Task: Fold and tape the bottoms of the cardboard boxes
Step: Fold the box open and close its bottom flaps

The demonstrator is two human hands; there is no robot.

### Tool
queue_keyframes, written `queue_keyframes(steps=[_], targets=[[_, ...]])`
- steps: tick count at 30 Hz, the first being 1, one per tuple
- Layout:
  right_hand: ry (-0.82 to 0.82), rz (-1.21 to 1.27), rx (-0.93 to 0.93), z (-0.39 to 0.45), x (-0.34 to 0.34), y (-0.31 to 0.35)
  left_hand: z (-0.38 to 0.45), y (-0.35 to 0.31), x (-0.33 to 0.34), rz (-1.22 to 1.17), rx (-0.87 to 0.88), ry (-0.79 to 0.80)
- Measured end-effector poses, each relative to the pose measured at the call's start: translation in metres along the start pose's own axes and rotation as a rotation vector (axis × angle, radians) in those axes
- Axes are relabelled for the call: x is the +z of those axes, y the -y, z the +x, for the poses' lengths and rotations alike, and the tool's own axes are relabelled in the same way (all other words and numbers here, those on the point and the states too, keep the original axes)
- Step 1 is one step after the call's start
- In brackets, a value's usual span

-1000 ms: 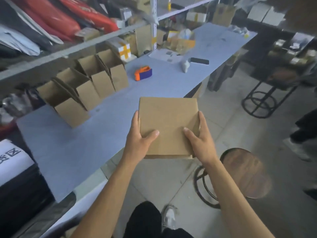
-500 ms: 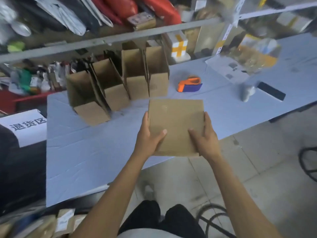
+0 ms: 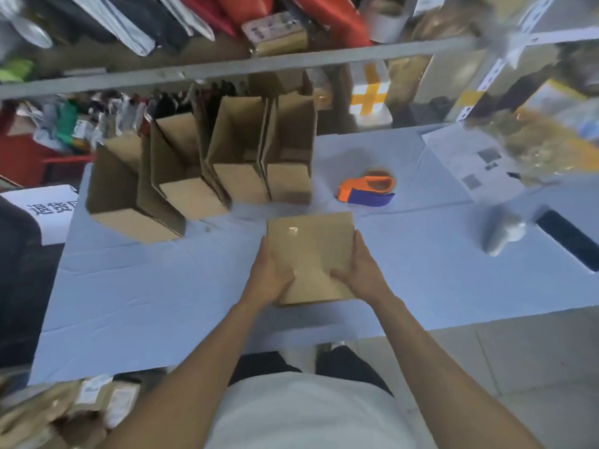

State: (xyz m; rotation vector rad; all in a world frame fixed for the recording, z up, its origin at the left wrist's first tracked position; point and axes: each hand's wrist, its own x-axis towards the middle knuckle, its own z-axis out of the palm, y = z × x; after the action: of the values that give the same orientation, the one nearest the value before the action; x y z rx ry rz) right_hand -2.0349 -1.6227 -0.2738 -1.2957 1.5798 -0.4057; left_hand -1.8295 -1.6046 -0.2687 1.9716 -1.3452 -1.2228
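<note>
Two hands (image 3: 316, 273) gripping cardboard box (image 3: 311, 251), taped face up, long axis pointing away

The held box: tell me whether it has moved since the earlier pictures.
Yes. The box, gripped by the left hand and right hand, has moved forward from off the near edge to over the table, closer to the tape dispenser.

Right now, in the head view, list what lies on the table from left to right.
Row of open boxes → held box → tape dispenser → papers → grey object → black phone.
</note>
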Motion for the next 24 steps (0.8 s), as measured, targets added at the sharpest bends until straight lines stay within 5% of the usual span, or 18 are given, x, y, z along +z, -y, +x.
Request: queue_keyframes(steps=[4, 8, 13, 20, 24], targets=[[0.132, -0.024, 0.025, 0.021, -0.009, -0.013, 0.008, -0.006, 0.009, 0.202, -0.052, -0.035], [0.193, -0.071, 0.028, 0.031, -0.010, -0.014, 0.044, -0.040, 0.007, 0.670, 0.199, 0.054], [0.177, -0.215, 0.013, 0.051, -0.025, -0.008, 0.075, -0.062, 0.012, 0.695, 0.282, 0.213], [-0.040, -0.194, 0.047, 0.052, -0.025, -0.009, 0.062, -0.031, 0.001, 0.603, 0.131, 0.156], [-0.081, -0.265, 0.025, 0.060, -0.026, -0.005, 0.065, -0.037, -0.001, 0.673, 0.073, 0.313]])
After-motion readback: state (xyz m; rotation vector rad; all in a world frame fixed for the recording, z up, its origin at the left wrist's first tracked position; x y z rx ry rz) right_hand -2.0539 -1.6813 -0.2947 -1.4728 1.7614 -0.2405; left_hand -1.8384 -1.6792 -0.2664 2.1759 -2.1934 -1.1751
